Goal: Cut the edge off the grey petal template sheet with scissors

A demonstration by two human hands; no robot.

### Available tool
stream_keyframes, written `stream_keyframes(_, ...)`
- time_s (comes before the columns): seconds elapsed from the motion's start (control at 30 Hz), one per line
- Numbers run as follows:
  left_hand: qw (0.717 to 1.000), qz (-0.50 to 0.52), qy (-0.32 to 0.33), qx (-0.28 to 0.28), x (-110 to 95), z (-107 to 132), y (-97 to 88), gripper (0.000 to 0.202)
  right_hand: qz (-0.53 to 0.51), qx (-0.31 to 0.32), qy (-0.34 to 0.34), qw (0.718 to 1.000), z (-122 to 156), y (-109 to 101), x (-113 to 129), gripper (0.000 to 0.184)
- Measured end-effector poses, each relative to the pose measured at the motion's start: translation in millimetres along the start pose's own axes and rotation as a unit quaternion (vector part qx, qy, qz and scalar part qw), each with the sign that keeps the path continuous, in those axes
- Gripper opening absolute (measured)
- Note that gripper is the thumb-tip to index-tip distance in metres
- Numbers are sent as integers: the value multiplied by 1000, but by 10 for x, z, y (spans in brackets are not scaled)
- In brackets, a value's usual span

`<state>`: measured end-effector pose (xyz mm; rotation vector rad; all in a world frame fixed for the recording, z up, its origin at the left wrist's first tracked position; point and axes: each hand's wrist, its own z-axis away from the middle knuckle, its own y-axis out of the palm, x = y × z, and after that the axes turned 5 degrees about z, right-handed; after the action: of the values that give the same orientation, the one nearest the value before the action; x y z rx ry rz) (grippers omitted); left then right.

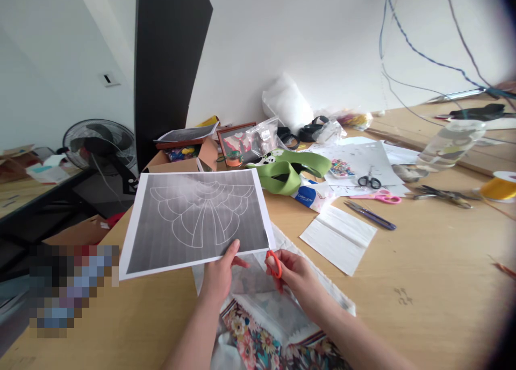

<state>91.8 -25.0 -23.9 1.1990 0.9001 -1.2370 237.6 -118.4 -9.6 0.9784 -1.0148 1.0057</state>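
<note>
A printed sheet of paper (161,230), dark grey with a white border and white scalloped outlines, is held up over the table. My left hand (223,268) grips its lower edge, thumb on top. Fingers of my right hand (292,270) are closed around the orange handles of scissors (274,263), right at the sheet's lower right corner. The scissor blades are hidden, so I cannot tell how far they are into the paper. Below both hands lie a floral fabric piece (252,332) and pale sheer cloth (274,300).
Right of the sheet lie a folded white tissue (338,238), thread snips (371,215), pink scissors (379,196), black scissors (370,182) and pliers (443,195). Behind are green fabric (286,174), a cardboard box (177,158) and a water bottle (451,144). A yellow ribbon spool (500,187) stands far right.
</note>
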Motion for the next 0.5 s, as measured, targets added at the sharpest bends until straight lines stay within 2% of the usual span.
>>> stream_keyframes(0.5, 1000, -8, 1, 0, 25, -16, -11, 38, 8, -9, -5, 1000, -10, 2, -5, 50)
